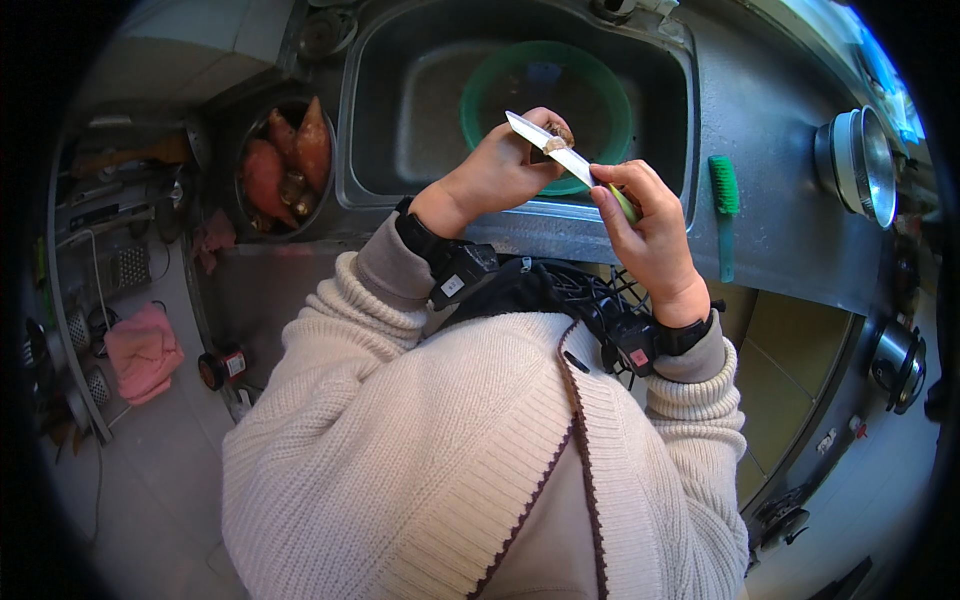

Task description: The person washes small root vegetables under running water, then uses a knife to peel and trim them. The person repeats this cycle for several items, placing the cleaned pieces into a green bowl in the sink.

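Note:
My left hand (pixel 499 169) holds a small brown root vegetable (pixel 561 135) over a green plastic basin (pixel 471 112), and the fingers partly hide it. In my right hand (pixel 641 225) is a knife with a green handle (pixel 622 204). Its pale blade (pixel 534 132) lies across the vegetable, pointing up and to the left. A pale, freshly cut patch (pixel 555 145) shows beside the blade. The basin stands inside a steel sink (pixel 420 120).
Left of the sink, a round bowl (pixel 327 187) holds several sweet potatoes (pixel 264 176) and small brown roots. A green scrubbing brush (pixel 724 195) lies on the steel counter at the right, near stacked metal bowls (pixel 847 161). A pink cloth (pixel 144 352) hangs at the far left.

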The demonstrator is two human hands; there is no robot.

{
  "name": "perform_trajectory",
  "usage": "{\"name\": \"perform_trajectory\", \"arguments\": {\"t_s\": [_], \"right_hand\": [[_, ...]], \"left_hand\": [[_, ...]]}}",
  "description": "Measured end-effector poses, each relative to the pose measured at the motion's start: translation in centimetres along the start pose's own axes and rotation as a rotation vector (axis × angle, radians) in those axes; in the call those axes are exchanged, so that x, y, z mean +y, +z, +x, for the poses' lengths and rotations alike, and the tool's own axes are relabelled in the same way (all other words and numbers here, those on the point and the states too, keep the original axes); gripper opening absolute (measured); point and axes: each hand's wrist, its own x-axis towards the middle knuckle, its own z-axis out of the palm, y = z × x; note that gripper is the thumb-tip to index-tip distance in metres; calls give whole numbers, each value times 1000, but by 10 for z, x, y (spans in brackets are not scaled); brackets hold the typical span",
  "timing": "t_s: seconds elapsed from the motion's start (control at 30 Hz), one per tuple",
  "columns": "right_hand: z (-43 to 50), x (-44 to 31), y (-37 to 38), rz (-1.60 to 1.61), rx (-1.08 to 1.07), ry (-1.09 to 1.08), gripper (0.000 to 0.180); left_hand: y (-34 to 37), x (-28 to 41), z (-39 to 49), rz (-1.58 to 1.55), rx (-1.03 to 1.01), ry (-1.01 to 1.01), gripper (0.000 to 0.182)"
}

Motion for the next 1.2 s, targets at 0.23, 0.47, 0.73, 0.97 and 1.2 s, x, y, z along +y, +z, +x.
{"name": "perform_trajectory", "arguments": {"t_s": [0.23, 0.47, 0.73, 0.97, 1.2], "right_hand": [[8, 44, -15, -117, 187, 385, 14], [-8, 15, -2, 148, 64, 92, 15], [-5, 2, 6, 118, 41, 13, 15], [3, 39, -5, -65, 170, 279, 13], [-10, 16, 1, 175, 61, 103, 15]], "left_hand": [[-4, 7, -6, 49, -37, 38, 23], [-1, 2, -2, -125, 9, 65, 33], [-3, -7, -5, -203, -39, 24, 36], [-6, -1, -12, -294, -115, -106, 26], [-4, -4, -9, -596, -59, -109, 24]]}}
